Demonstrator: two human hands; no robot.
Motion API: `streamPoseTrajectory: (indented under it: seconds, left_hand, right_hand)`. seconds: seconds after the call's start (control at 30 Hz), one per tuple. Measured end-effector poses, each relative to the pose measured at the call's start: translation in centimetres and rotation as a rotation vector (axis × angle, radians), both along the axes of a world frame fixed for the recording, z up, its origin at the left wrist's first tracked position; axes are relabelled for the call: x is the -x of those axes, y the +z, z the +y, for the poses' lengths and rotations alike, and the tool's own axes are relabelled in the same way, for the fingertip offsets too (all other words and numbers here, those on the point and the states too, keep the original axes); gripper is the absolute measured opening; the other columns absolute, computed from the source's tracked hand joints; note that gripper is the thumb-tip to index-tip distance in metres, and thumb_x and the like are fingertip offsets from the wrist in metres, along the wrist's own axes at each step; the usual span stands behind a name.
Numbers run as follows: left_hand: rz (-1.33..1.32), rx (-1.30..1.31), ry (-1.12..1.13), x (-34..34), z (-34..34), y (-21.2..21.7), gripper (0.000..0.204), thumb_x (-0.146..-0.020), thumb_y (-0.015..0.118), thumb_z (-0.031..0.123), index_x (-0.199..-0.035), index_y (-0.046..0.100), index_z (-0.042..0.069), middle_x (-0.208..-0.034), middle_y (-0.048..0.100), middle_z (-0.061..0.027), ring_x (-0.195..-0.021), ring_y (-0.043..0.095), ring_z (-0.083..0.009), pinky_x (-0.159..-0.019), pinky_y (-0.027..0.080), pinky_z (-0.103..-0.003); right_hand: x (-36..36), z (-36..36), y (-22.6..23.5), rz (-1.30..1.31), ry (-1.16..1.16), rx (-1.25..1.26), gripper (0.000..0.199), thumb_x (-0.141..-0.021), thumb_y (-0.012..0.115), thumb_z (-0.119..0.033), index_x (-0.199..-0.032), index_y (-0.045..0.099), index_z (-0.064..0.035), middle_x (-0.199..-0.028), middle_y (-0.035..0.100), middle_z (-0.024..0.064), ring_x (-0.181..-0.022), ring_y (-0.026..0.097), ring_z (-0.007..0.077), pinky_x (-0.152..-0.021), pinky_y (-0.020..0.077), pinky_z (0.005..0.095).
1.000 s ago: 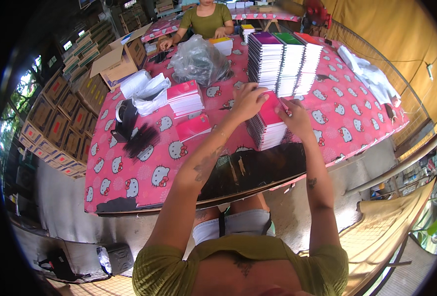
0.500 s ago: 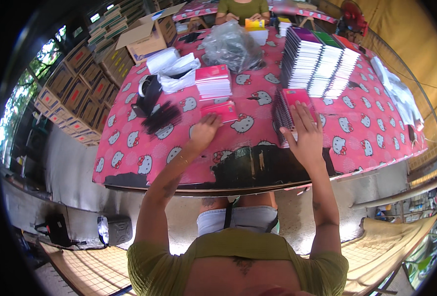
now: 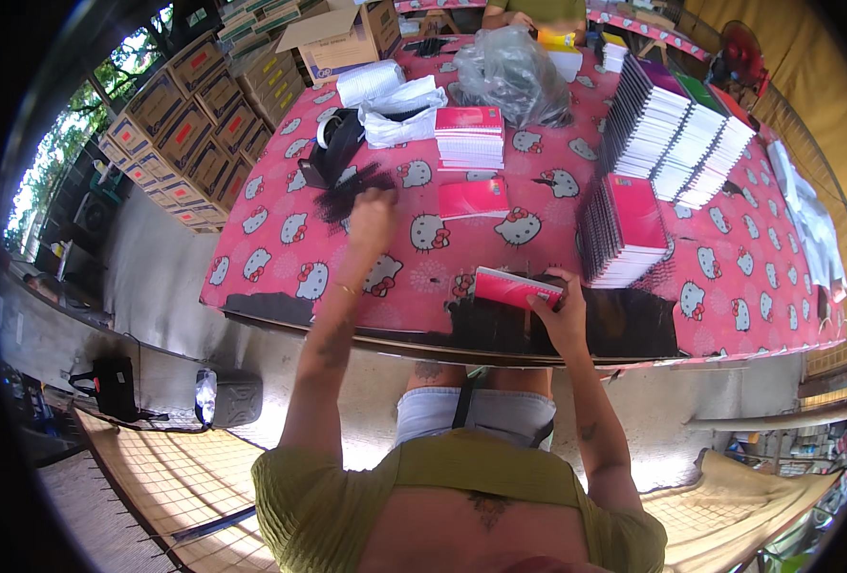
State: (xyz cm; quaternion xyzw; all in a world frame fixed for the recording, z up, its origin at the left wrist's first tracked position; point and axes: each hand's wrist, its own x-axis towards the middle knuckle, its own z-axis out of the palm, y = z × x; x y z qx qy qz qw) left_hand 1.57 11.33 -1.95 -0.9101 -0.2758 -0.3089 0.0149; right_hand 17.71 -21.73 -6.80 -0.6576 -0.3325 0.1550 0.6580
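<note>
Binding notebooks looks to be the work in hand, and judging by the table [image 3: 280, 258] it is partly through: a short stack of pink spiral-bound notebooks [image 3: 622, 229] stands finished at the 2 o'clock side of the person, a taller row of bound books [image 3: 676, 134] stretches beyond it toward 1 o'clock, while a stack of loose pink-covered pads [image 3: 469, 138] at 12 o'clock and a single pink cover [image 3: 473, 199] just in front of it seem yet to be done. The right hand [image 3: 562, 320] is closed around the near edge of a pink notebook [image 3: 511, 286], fingers curled over its right end, holding it at the table's front edge above a dark strip of the cloth. The left hand [image 3: 374, 215] is stretched out to about 11 o'clock, its fingers bent down onto a heap of black spiral coils [image 3: 347, 194]; whether it has one pinched I cannot tell. So the held notebook lies at the right hand's 10 o'clock, touching it, and well apart from the left hand, with the coils far from the notebook across the cloth.
</note>
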Motion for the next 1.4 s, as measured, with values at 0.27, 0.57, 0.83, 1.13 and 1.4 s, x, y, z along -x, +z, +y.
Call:
streamPoseTrajectory:
  seconds: [0.27, 0.57, 0.83, 1.13, 1.4]
  left_hand:
    - [-0.164, -0.230, 0.116, 2.9, 2.6, -3.1, 0.014, -0.096, 0.059, 0.014, -0.105, 0.064, 0.005, -0.096, 0.063, -0.0128, -0.086, 0.062, -0.0324, -0.073, 0.052, -0.042]
    - [-0.316, 0.343, -0.469, 1.7, -12.0, 1.7, 0.018, -0.096, 0.061, 0.007, -0.110, 0.070, 0.002, -0.085, 0.064, -0.0130, -0.068, 0.063, -0.0232, -0.057, 0.047, -0.035]
    - [-0.221, 0.509, -0.439, 1.9, -13.6, 0.4, 0.022, -0.088, 0.073, 0.006, -0.110, 0.072, 0.002, -0.087, 0.065, -0.0102, -0.065, 0.063, -0.0173, -0.056, 0.048, -0.027]
    - [-0.325, 0.526, -0.474, 1.2, -13.7, 0.0, 0.025, -0.085, 0.075, 0.004, -0.108, 0.068, 0.002, -0.094, 0.064, -0.0127, -0.080, 0.067, -0.0267, -0.067, 0.056, -0.034]
    - [0.136, 0.446, -0.645, 0.3, -10.6, 0.7, 0.029, -0.089, 0.072, 0.016, -0.116, 0.063, 0.009, -0.102, 0.061, -0.0107, -0.086, 0.066, -0.0296, -0.067, 0.054, -0.038]
  right_hand:
    - [0.2, 0.6, -0.6, 0.038, 0.189, -0.012, 0.024, -0.091, 0.072, -0.008, -0.112, 0.065, -0.0006, -0.095, 0.065, 0.0024, -0.085, 0.059, 0.0076, -0.074, 0.0478, 0.0238]
    - [0.4, 0.6, 0.4, 0.025, 0.258, -0.027, 0.023, -0.094, 0.069, -0.009, -0.116, 0.069, -0.0017, -0.083, 0.062, 0.0003, -0.061, 0.052, 0.0037, -0.055, 0.0421, 0.0219]
    - [-0.1, 0.8, 0.2, -0.068, 0.231, -0.021, 0.024, -0.094, 0.068, -0.009, -0.115, 0.068, 0.0011, -0.089, 0.067, 0.0030, -0.075, 0.056, 0.0063, -0.069, 0.0469, 0.0232]
    - [-0.1, 0.5, 0.4, 0.057, 0.282, 0.061, 0.024, -0.094, 0.068, -0.011, -0.115, 0.068, 0.0008, -0.090, 0.068, 0.0052, -0.082, 0.058, 0.0095, -0.076, 0.0480, 0.0261]
    - [-0.2, -0.2, 1.2, -0.095, 0.240, 0.063, 0.024, -0.094, 0.068, -0.011, -0.115, 0.068, 0.0012, -0.086, 0.067, 0.0059, -0.081, 0.060, 0.0100, -0.074, 0.0486, 0.0261]
